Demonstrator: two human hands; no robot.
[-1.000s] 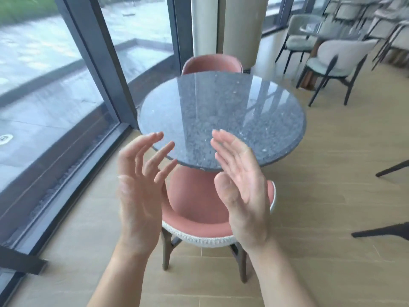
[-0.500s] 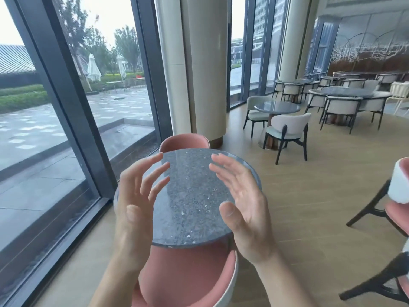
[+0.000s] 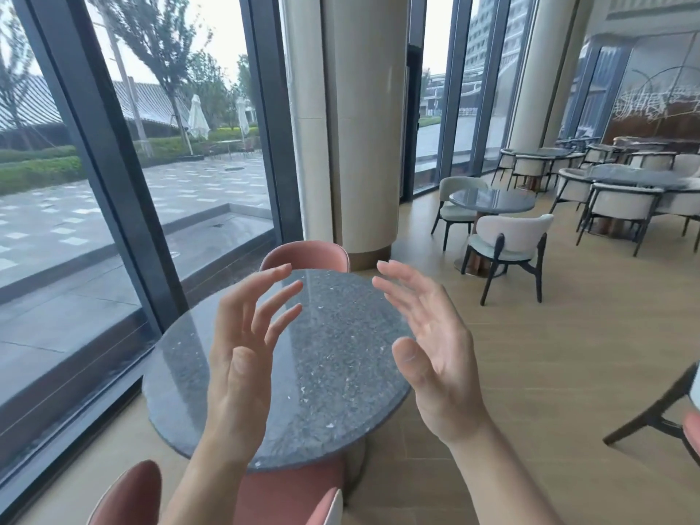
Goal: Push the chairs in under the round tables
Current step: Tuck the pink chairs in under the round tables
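A round grey speckled table (image 3: 333,358) stands in front of me by the window. A pink chair (image 3: 288,498) sits at its near side with the seat under the tabletop, its back at the bottom edge of view. A second pink chair (image 3: 307,255) is tucked in at the far side, only its backrest showing. My left hand (image 3: 242,358) and my right hand (image 3: 432,354) are raised over the table, palms facing each other, fingers spread, holding nothing and touching no chair.
Dark window frames (image 3: 110,172) run along the left, a thick pillar (image 3: 356,123) rises behind the table. To the right stand another round table (image 3: 492,200) with white chairs (image 3: 507,244), more tables beyond, and a dark-legged chair (image 3: 670,414) at the right edge.
The view has lifted from looking down at the table and near chair to looking across the room. Both hands stay raised and open; the near chair now sits lower in view.
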